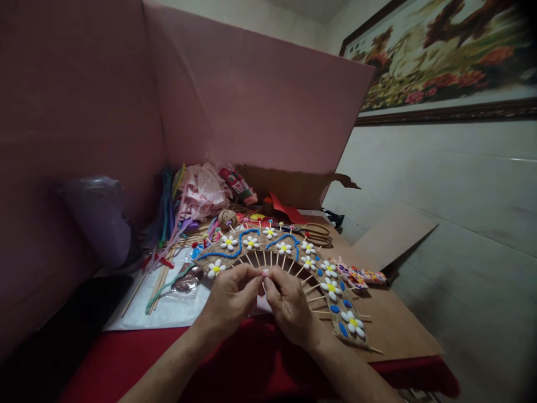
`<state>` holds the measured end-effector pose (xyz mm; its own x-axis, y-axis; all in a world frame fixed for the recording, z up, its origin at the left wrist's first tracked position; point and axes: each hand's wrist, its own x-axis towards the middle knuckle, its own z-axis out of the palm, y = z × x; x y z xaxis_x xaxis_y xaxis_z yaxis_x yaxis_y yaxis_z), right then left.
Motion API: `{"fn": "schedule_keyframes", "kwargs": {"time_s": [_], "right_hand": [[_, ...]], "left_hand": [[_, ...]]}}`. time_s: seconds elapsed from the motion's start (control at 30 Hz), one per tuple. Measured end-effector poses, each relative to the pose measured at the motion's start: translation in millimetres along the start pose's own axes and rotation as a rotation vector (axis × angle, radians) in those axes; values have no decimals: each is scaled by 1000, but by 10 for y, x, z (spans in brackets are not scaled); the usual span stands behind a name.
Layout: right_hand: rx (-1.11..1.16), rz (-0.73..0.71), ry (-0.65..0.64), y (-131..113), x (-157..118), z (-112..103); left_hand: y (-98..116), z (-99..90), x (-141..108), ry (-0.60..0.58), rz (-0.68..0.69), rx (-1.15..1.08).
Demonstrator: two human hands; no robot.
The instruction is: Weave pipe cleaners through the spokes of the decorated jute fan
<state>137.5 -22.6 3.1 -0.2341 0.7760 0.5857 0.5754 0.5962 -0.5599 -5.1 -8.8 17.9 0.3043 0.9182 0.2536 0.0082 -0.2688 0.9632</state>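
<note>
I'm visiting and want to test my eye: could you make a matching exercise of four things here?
1. Small pale piece
2. Framed picture
3. Scissors
4. Flowers

A. Golden-brown handles
B. White petals, yellow centres
C. Between left hand and right hand
D. Hanging on the wall

Pairs: 1-C, 2-D, 3-A, 4-B

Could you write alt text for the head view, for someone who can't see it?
The left hand and right hand pinch a tiny pale pink piece before a twine-covered arch with sticks, white-and-yellow flowers and blue strips. Behind it lie scissors, a ball of twine and crumpled pink material.
</note>
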Motion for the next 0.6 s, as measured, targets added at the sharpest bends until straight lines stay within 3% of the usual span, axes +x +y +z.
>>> {"fn": "schedule_keyframes", "kwargs": {"time_s": [0.23, 0.6], "right_hand": [[-7, -18, 37, -27, -41, 43], [-156, -81, 116, 1, -126, 139]], "left_hand": [[-69, 38, -64, 36, 180, 225], [-66, 114, -134, 160, 316, 372]]}}
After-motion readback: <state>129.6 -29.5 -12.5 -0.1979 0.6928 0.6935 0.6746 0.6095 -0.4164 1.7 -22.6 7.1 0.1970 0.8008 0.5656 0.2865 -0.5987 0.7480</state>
